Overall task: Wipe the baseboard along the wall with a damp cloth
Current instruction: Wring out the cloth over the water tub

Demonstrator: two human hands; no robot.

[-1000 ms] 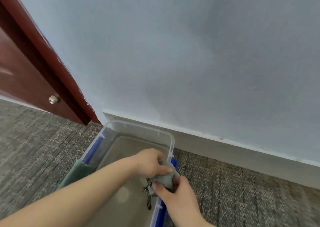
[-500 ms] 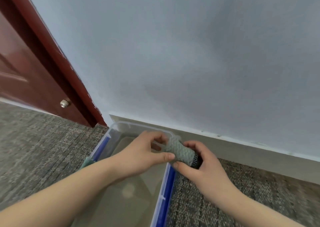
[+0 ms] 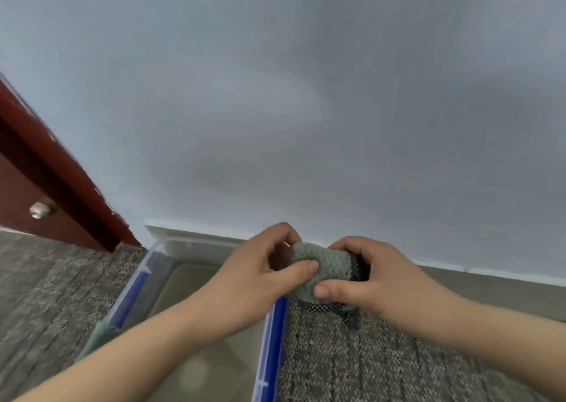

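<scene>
A grey-green knitted cloth (image 3: 326, 268) with a dark mesh backing is bunched between both hands, held in the air just in front of the baseboard. My left hand (image 3: 260, 273) pinches its left end with thumb and fingers. My right hand (image 3: 370, 276) grips its right end, with some mesh hanging below. The pale grey baseboard (image 3: 490, 291) runs along the foot of the light blue wall (image 3: 306, 110), partly hidden behind my hands.
A clear plastic tub (image 3: 171, 248) with blue latches holds water and sits on the grey carpet (image 3: 382, 365) under my left forearm, against the baseboard. A dark red door (image 3: 27, 187) with a metal doorstop (image 3: 41, 209) stands at the left.
Both hands have lifted the cloth up out of the tub and toward the wall. It now sits stretched between them above the tub's right rim.
</scene>
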